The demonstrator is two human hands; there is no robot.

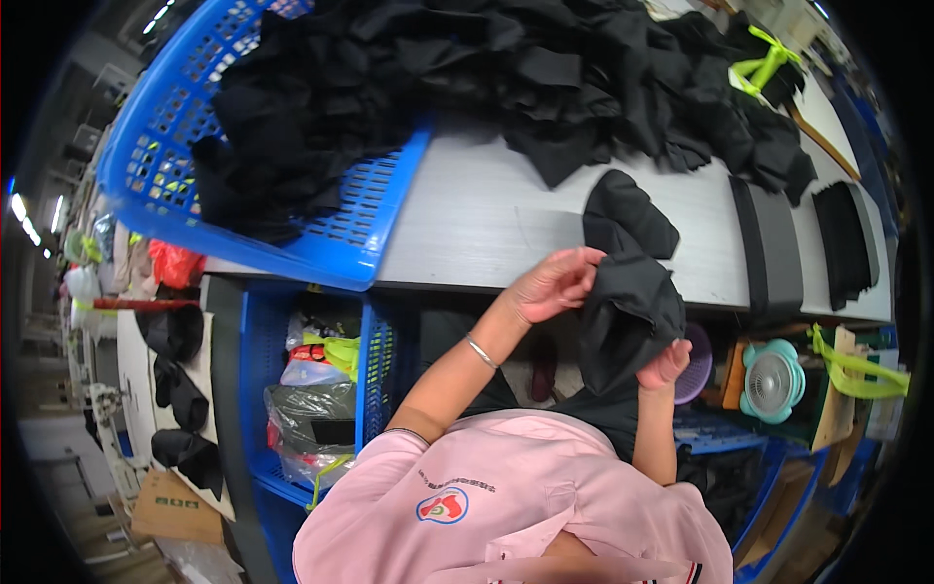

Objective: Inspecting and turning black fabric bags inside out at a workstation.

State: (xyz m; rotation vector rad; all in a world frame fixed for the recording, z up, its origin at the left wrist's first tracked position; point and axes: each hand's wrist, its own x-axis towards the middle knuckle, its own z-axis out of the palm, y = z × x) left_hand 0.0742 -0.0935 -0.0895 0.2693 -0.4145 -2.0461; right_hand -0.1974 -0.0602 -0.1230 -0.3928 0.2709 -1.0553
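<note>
A black cloth piece (632, 307), hollow and cap-like, hangs between my hands at the table's near edge. My left hand (559, 284) pinches its upper left edge, with thumb and fingers together. At its lower right edge my right hand (666, 365) grips the cloth, the fingers partly hidden behind it. Just beyond, another black cloth piece (628, 209) lies on the pale table (467, 219), touching or overlapped by the held one; I cannot tell whether the two are joined.
A big pile of black cloth pieces (467, 68) covers the far table and spills into a blue basket (292, 258). Stacked dark strips (773, 248) lie at the right. Below stand a turquoise fan (773, 381), a purple bin (693, 375) and a blue crate (255, 389) holding plastic-wrapped goods.
</note>
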